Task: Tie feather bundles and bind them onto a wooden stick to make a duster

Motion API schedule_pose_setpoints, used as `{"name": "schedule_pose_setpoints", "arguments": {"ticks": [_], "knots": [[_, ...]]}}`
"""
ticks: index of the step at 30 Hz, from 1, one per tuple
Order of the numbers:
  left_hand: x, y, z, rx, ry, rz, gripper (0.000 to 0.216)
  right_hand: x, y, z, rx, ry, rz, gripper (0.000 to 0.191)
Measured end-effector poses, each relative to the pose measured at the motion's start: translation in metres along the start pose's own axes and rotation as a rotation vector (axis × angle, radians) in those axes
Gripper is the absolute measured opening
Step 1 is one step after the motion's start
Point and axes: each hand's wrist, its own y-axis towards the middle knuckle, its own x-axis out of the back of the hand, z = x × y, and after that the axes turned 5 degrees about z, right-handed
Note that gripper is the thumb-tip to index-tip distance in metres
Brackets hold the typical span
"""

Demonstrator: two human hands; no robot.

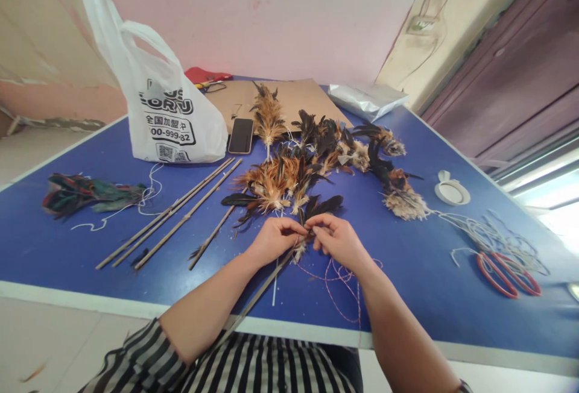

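Near the front edge of the table, my left hand (278,241) and my right hand (339,237) meet fingertip to fingertip. Both are closed in a pinch on dark feathers (323,206) at the upper end of a thin bamboo stick (260,292). The stick slants down towards my lap, its lower end against my striped clothing. Pale fluff shows below my fingers. A pink-and-white string (341,287) trails in loose loops under my right hand; whether my fingertips also grip it is hidden.
Brown and black feather bunches (275,179) lie just beyond my hands. Several bamboo sticks (190,215), a dark feather bundle (90,194) and a white plastic bag (167,103) are left. A phone (241,136) lies behind; tape (452,191) and red-handled scissors (506,275) lie right.
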Motion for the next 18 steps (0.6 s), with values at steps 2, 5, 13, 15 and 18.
{"name": "schedule_pose_setpoints", "arguments": {"ticks": [2, 5, 13, 15, 18], "knots": [[0.0, -0.002, -0.001, -0.149, 0.188, -0.018, 0.012, -0.005, 0.003, -0.005, 0.02, 0.029, 0.034, 0.023], [0.0, -0.004, 0.0, -0.406, 0.443, -0.018, 0.017, -0.01, 0.007, -0.012, 0.082, 0.018, 0.038, 0.024], [-0.005, -0.007, 0.005, -0.638, 0.782, -0.032, 0.022, -0.007, 0.01, -0.015, 0.018, 0.029, 0.091, 0.032], [-0.006, -0.007, 0.007, -0.648, 0.794, -0.058, 0.021, -0.007, 0.009, -0.015, 0.016, 0.038, 0.115, 0.034], [-0.007, -0.008, 0.008, -0.659, 0.804, -0.069, 0.02, -0.006, 0.008, -0.015, 0.06, 0.067, 0.152, 0.033]]}}
